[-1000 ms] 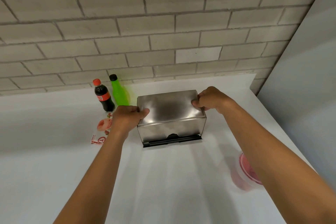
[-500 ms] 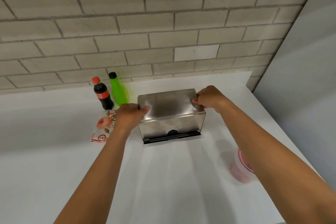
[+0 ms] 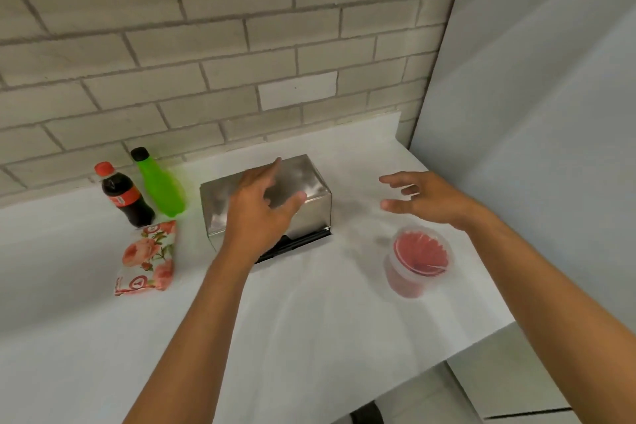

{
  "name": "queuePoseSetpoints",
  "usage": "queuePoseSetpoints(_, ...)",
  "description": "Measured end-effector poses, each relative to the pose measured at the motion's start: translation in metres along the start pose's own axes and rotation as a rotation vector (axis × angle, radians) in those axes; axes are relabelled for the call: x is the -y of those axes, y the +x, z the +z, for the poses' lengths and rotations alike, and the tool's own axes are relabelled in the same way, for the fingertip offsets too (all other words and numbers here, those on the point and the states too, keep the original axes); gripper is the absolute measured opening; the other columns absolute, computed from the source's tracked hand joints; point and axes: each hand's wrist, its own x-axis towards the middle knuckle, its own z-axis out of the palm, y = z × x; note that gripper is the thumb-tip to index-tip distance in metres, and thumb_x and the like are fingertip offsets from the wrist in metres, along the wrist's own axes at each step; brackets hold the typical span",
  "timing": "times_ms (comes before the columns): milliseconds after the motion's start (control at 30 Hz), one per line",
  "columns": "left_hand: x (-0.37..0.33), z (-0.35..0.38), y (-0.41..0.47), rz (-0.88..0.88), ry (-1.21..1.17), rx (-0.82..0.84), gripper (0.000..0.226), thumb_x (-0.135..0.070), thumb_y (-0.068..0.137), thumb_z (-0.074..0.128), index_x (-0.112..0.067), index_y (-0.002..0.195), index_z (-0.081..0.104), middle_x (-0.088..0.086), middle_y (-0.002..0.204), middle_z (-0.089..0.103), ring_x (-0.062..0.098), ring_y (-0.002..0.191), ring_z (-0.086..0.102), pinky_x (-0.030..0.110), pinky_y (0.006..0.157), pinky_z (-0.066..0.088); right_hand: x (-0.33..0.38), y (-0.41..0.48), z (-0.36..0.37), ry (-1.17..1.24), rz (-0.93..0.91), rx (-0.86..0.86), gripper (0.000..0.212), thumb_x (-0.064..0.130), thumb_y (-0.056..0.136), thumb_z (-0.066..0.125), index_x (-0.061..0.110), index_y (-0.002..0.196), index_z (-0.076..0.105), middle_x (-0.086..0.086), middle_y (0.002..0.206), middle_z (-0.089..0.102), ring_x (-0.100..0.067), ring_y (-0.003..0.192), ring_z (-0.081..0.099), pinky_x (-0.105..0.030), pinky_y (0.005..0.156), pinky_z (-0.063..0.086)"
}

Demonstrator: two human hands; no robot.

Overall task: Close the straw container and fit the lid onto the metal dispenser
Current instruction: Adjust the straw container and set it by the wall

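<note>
The metal dispenser [image 3: 311, 196] stands on the white counter with its shiny lid [image 3: 303, 175] sitting on top and a dark slot along its front base. My left hand [image 3: 261, 213] hovers open in front of and over the dispenser, fingers spread, hiding much of its front. My right hand [image 3: 423, 198] is open to the right of the dispenser, clear of it, above the round clear straw container [image 3: 418, 260], which holds red straws and has its clear lid on.
A cola bottle [image 3: 125, 198] and a green bottle [image 3: 160, 184] stand left of the dispenser by the brick wall. A floral packet [image 3: 148, 256] lies in front of them. A grey panel [image 3: 533, 113] borders the right side; the counter edge [image 3: 447, 360] drops off front right.
Both hands have let go of the dispenser lid and opened. The right hand moved right, away from the box; the left sits over its front. The view shifted down and right.
</note>
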Motion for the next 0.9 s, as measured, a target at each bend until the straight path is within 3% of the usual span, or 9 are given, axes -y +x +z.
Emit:
queuePoseSetpoints(133,-0.007,0.056,-0.022,-0.046,-0.246,0.254,0.101,-0.044,0.07,0.093,-0.042,0.156,0.038,-0.015,0.14,0.054,0.003,0.126,0.057,0.025,0.09,0.057,-0.046,-0.051,-0.012,0.11,0.025,-0.046,0.083,0.058,0.065,0.089,0.049,0.142,0.06,0.016,0.142,0.06,-0.011,0.131,0.057,-0.036,0.112,0.047)
queuePoseSetpoints(300,0.0,0.112,-0.061,-0.136,-0.386,0.547,0.131,-0.046,0.055,0.102,-0.059,0.156,0.019,-0.015,0.157,0.042,0.005,0.138,0.049,0.034,0.101,0.054,-0.1,-0.101,-0.001,0.304,0.033,-0.079,0.096,0.042,0.061,0.1,0.054,0.145,0.056,0.017,0.146,0.06,-0.003,0.134,0.056,-0.035,0.112,0.049)
queuePoseSetpoints(367,0.001,0.129,-0.076,-0.149,-0.396,0.61,0.134,-0.049,0.053,0.102,-0.065,0.154,0.015,-0.015,0.161,0.037,0.006,0.141,0.045,0.029,0.1,0.053,-0.117,-0.115,0.01,0.351,0.045,-0.102,0.103,0.036,0.062,0.102,0.055,0.148,0.05,0.017,0.149,0.058,-0.005,0.136,0.055,-0.035,0.11,0.05)
queuePoseSetpoints(467,-0.003,0.15,-0.094,-0.131,-0.395,0.645,0.128,-0.049,0.059,0.1,-0.072,0.15,0.013,-0.024,0.159,0.034,0.0,0.138,0.043,0.012,0.088,0.052,-0.135,-0.128,0.028,0.428,0.056,-0.147,0.11,0.034,0.062,0.103,0.059,0.151,0.044,0.019,0.152,0.055,-0.003,0.136,0.056,-0.028,0.104,0.054)
queuePoseSetpoints(533,-0.006,0.16,-0.103,-0.105,-0.4,0.646,0.122,-0.048,0.064,0.097,-0.071,0.15,0.013,-0.04,0.151,0.032,-0.009,0.132,0.044,0.007,0.084,0.051,-0.14,-0.13,0.042,0.465,0.054,-0.18,0.111,0.034,0.062,0.103,0.062,0.151,0.041,0.02,0.153,0.054,-0.001,0.135,0.056,-0.023,0.1,0.054)
queuePoseSetpoints(600,-0.007,0.169,-0.11,-0.082,-0.415,0.643,0.118,-0.045,0.068,0.096,-0.069,0.151,0.015,-0.05,0.145,0.031,-0.018,0.13,0.042,0.007,0.087,0.051,-0.142,-0.127,0.054,0.507,0.048,-0.2,0.111,0.035,0.065,0.102,0.062,0.152,0.039,0.02,0.154,0.052,-0.005,0.136,0.056,-0.028,0.105,0.054)
queuePoseSetpoints(667,-0.008,0.176,-0.116,-0.078,-0.442,0.628,0.116,-0.037,0.072,0.095,-0.066,0.152,0.017,-0.049,0.145,0.034,-0.02,0.133,0.039,0.01,0.092,0.052,-0.142,-0.122,0.061,0.56,0.044,-0.201,0.112,0.036,0.066,0.101,0.062,0.154,0.036,0.019,0.154,0.052,-0.006,0.136,0.057,-0.032,0.108,0.052)
queuePoseSetpoints(800,-0.013,0.188,-0.116,-0.124,-0.459,0.572,0.111,-0.026,0.077,0.093,-0.07,0.149,0.02,-0.049,0.143,0.04,-0.02,0.131,0.042,0.016,0.095,0.054,-0.141,-0.109,0.065,0.637,0.046,-0.165,0.106,0.043,0.069,0.098,0.055,0.156,0.037,0.026,0.143,0.061,0.0,0.129,0.061,-0.023,0.094,0.058)
queuePoseSetpoints(900,-0.015,0.196,-0.11,-0.14,-0.441,0.523,0.102,-0.029,0.081,0.09,-0.07,0.148,0.024,-0.048,0.141,0.043,-0.018,0.13,0.044,0.012,0.089,0.054,-0.143,-0.097,0.063,0.659,0.029,-0.152,0.098,0.047,0.073,0.095,0.05,0.155,0.041,0.022,0.146,0.06,-0.002,0.13,0.061,-0.023,0.096,0.057)
